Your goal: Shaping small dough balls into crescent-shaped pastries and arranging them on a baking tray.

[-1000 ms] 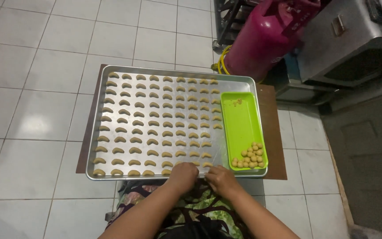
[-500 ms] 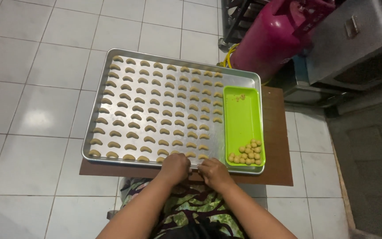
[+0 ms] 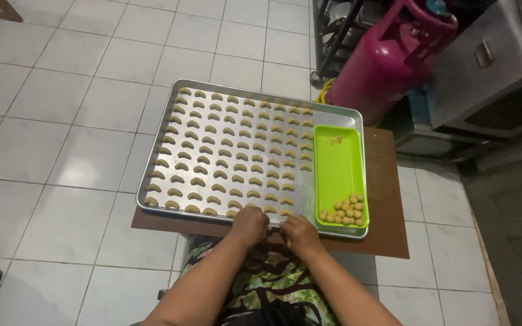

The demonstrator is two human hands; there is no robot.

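A pink gas cylinder (image 3: pixel 388 57) and a grey metal cabinet (image 3: pixel 493 72) stand behind the brown table (image 3: pixel 388 232), well apart from the hands. On the table lies a metal baking tray (image 3: pixel 152 208) filled with rows of crescent-shaped dough pieces (image 3: pixel 231 151). At the tray's right end sits a green plastic tray (image 3: pixel 339 163) holding small dough balls (image 3: pixel 344 209) at its near end. The left hand (image 3: pixel 250 224) and right hand (image 3: pixel 300 232) rest side by side at the tray's near rim, fingers curled down; what they pinch cannot be told. The floor is pale tile (image 3: pixel 61 151). Patterned cloth (image 3: pixel 261 281) covers the person's lap.
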